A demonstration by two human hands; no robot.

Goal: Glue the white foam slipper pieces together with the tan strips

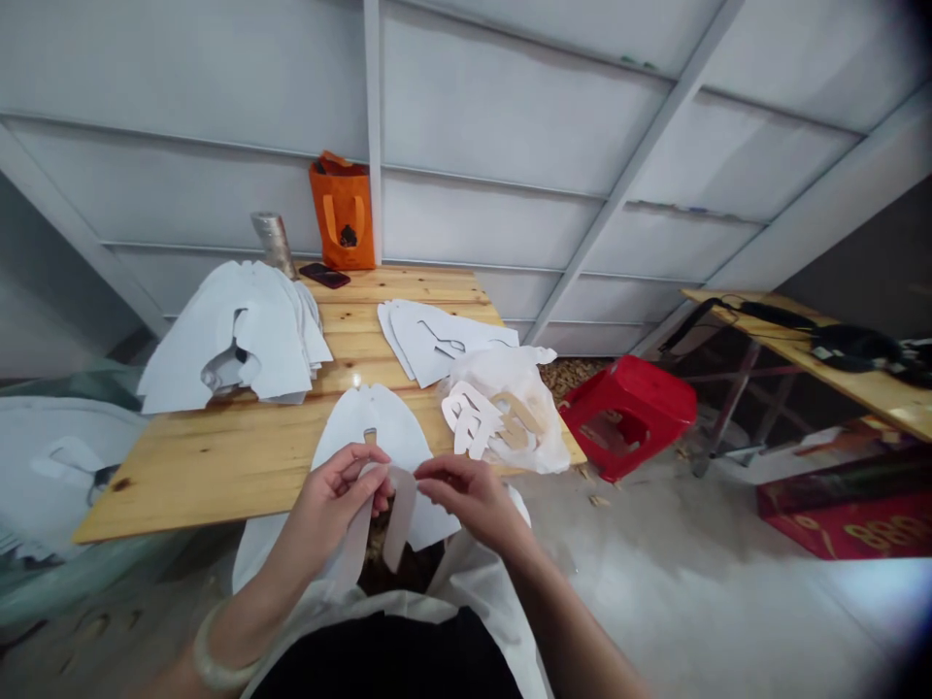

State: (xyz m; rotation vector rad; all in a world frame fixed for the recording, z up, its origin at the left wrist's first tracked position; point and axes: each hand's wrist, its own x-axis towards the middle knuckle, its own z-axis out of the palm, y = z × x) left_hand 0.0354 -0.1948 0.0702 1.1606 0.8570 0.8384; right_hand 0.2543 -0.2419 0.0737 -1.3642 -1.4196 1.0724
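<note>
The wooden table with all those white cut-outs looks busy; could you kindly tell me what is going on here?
A person is holding a pale cut-out strip between their left hand and right hand, just over a white slotted sheet at the edge of the wooden table. Stacks of white cut sheets lie farther along the table, and a translucent plastic bag near the hands holds white and tan offcuts.

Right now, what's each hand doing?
Left hand: closed, pinching a white strip.
Right hand: closed, also pinching the white strip.
</note>
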